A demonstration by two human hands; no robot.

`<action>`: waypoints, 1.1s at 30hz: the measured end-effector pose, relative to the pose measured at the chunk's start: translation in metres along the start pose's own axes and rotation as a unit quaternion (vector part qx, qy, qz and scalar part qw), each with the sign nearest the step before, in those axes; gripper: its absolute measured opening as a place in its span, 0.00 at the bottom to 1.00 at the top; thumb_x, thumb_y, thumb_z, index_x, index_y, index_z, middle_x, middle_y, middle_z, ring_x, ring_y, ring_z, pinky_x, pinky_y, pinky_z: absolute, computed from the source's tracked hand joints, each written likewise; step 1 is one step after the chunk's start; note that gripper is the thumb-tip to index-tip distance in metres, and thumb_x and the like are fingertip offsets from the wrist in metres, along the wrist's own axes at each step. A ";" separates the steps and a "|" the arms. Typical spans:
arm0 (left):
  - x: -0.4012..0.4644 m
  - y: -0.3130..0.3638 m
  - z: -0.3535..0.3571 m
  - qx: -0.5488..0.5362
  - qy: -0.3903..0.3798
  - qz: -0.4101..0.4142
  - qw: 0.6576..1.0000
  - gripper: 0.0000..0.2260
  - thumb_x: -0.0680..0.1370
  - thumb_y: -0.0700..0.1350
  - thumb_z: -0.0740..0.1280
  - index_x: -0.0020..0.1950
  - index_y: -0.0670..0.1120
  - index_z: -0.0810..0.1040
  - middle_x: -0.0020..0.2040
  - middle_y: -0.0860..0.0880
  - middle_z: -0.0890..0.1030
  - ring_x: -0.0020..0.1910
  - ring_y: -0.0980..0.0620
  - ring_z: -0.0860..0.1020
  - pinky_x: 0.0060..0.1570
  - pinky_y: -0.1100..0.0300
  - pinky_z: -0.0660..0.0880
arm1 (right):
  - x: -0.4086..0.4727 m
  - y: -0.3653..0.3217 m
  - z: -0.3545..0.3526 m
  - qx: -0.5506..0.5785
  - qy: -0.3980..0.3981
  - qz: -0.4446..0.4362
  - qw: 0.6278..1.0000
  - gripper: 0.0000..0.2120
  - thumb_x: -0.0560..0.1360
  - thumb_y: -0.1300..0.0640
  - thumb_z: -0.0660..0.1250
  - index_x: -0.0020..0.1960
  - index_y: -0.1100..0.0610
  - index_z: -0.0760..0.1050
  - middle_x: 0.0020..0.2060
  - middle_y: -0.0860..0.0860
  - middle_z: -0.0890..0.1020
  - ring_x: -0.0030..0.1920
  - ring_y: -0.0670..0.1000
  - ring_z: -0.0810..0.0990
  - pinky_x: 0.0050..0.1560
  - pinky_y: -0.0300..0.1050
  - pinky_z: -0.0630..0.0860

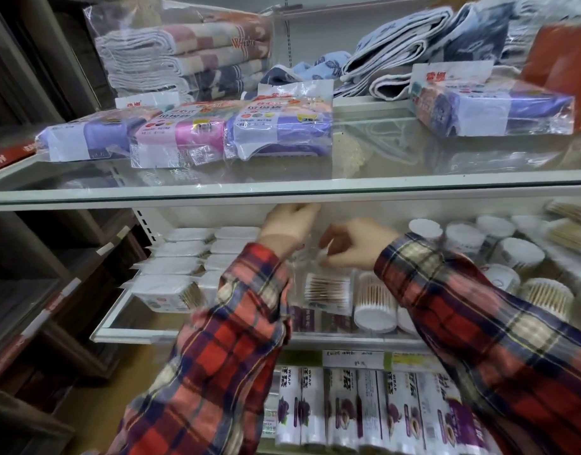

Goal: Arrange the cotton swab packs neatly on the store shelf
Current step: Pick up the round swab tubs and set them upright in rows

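Clear plastic, thin and crinkled, hangs between both hands on the middle shelf. The right hand pinches the top of this swab pack; the left hand is near it, but I cannot tell its grip because of blur. I think it is best to lower the pack flat and square it with the white boxes on the left. Inside it, brown sticks lie side by side. Round tubs stand just beside.
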State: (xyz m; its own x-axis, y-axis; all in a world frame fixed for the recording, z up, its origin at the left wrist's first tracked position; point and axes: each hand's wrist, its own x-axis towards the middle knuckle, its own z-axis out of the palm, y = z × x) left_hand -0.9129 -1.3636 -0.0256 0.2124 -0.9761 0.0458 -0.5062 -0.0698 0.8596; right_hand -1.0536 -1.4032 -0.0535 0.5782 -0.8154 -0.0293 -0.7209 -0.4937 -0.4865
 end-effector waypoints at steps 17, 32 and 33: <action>-0.047 -0.096 0.039 0.076 -0.039 0.037 0.996 0.22 0.75 0.30 0.61 0.64 0.51 0.76 0.68 0.50 0.73 0.68 0.50 0.70 0.70 0.52 0.67 | -0.017 0.017 0.035 -0.188 -0.057 -0.030 0.980 0.36 0.65 0.45 0.74 0.69 0.47 0.64 0.62 0.50 0.75 0.59 0.52 0.75 0.58 0.46 0.73; -0.069 -0.076 0.023 -0.249 0.059 -0.040 0.966 0.14 0.81 0.36 0.57 0.65 0.45 0.73 0.59 0.48 0.79 0.57 0.51 0.78 0.58 0.56 0.76 | -0.037 0.027 0.029 0.237 0.081 -0.008 0.968 0.26 0.63 0.52 0.77 0.59 0.44 0.74 0.53 0.44 0.82 0.54 0.43 0.80 0.59 0.45 0.76; -0.072 -0.073 0.020 -0.270 0.051 -0.050 0.960 0.13 0.82 0.40 0.57 0.65 0.47 0.74 0.58 0.48 0.80 0.56 0.51 0.79 0.57 0.56 0.76 | -0.039 0.028 0.027 0.293 0.086 -0.002 0.952 0.25 0.64 0.54 0.77 0.59 0.45 0.74 0.51 0.45 0.83 0.53 0.44 0.81 0.58 0.47 0.77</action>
State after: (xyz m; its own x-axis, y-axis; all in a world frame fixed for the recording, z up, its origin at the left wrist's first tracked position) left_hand -0.9079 -1.2926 -0.1016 0.3321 -0.9429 -0.0249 0.0222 -0.0185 0.9996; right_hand -1.0857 -1.3766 -0.0895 0.4731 -0.8762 0.0920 -0.3536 -0.2845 -0.8911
